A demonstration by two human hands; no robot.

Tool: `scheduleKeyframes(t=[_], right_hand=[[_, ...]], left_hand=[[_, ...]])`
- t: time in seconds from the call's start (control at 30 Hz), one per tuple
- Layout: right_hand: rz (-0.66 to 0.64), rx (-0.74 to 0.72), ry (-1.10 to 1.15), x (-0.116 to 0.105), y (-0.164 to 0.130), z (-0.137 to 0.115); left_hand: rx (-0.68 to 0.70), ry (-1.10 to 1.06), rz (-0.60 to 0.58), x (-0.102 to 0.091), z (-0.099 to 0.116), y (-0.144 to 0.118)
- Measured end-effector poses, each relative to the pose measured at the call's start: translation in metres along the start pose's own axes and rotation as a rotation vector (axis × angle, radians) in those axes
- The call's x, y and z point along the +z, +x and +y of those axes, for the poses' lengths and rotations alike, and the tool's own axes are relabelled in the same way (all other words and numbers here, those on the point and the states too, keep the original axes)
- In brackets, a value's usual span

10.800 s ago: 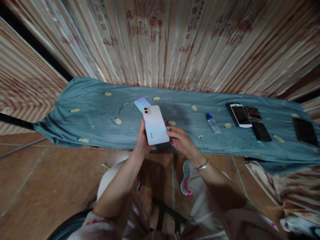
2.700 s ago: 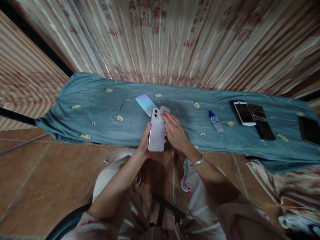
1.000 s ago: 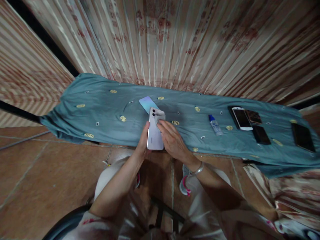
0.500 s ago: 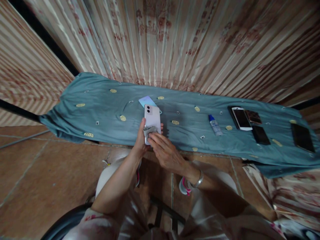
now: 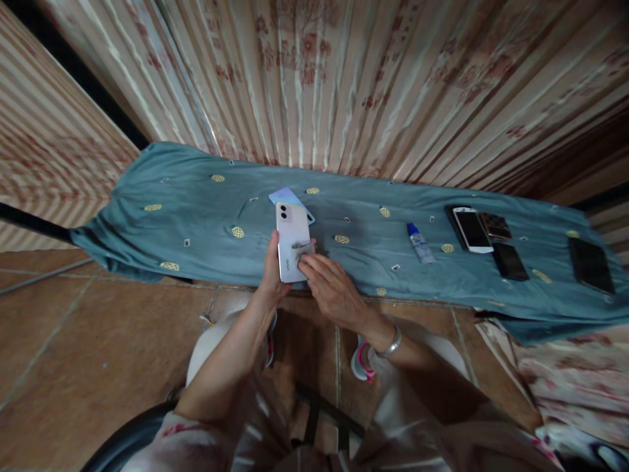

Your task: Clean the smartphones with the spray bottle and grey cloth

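Observation:
My left hand (image 5: 269, 272) grips a white phone (image 5: 289, 237) by its lower left edge, back side up, camera at the top. My right hand (image 5: 330, 290) presses a small grey cloth (image 5: 303, 250) against the phone's lower right part. Both hands hover at the near edge of a table covered with a teal cloth (image 5: 196, 216). A second pale blue phone (image 5: 285, 196) lies on the cloth just behind the held one, partly hidden by it.
A small blue-capped bottle (image 5: 419, 243) lies to the right. Further right sit a white-framed phone (image 5: 470, 228), a brown phone (image 5: 495, 225), a black phone (image 5: 509, 261) and another dark phone (image 5: 590, 264). Striped curtains hang behind; tiled floor lies below.
My right hand with the grey cloth has rubbed from the phone's top down to its lower part. The phone stays in my left hand, back up.

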State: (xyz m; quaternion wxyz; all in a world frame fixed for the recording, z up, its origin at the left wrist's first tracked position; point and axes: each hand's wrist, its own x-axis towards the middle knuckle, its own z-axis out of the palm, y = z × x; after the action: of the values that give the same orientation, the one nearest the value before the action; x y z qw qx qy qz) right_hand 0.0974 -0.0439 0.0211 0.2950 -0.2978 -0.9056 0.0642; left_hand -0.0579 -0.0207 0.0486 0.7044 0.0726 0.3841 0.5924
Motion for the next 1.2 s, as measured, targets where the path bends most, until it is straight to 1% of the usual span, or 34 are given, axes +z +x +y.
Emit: scheduleKeyframes(t=[0.1,0.2,0.33,0.4,0.5,0.57,0.67,0.87,1.07,1.2], right_hand=[[0.026,0.045,0.015,0.001,0.001,0.009],[0.026,0.126,0.036,-0.001,0.005,0.017],[0.050,0.204,0.039,-0.001,0.012,0.030],[0.058,0.223,0.035,-0.001,0.014,0.035],[0.067,0.252,0.044,0.000,0.016,0.040],[0.073,0.260,0.067,0.000,0.017,0.040],[0.080,0.264,0.114,-0.001,0.019,0.041],[0.112,0.298,0.142,-0.006,0.023,0.047],[0.118,0.252,0.126,-0.009,0.025,0.041],[0.118,0.257,0.122,-0.009,0.025,0.045]], left_hand=[[-0.039,0.005,0.043,0.003,-0.006,-0.002],[-0.081,0.008,0.079,0.007,-0.012,-0.005],[-0.107,-0.001,0.067,0.009,-0.020,-0.007],[-0.098,-0.011,0.052,0.008,-0.023,-0.008],[-0.126,-0.014,0.012,0.004,-0.027,-0.007],[-0.137,-0.014,0.007,0.003,-0.028,-0.006],[-0.130,0.005,0.032,0.004,-0.029,-0.006],[-0.189,0.130,0.034,0.006,-0.035,-0.012],[-0.141,0.179,0.004,0.004,-0.041,-0.011],[-0.156,0.193,0.003,0.003,-0.041,-0.010]])
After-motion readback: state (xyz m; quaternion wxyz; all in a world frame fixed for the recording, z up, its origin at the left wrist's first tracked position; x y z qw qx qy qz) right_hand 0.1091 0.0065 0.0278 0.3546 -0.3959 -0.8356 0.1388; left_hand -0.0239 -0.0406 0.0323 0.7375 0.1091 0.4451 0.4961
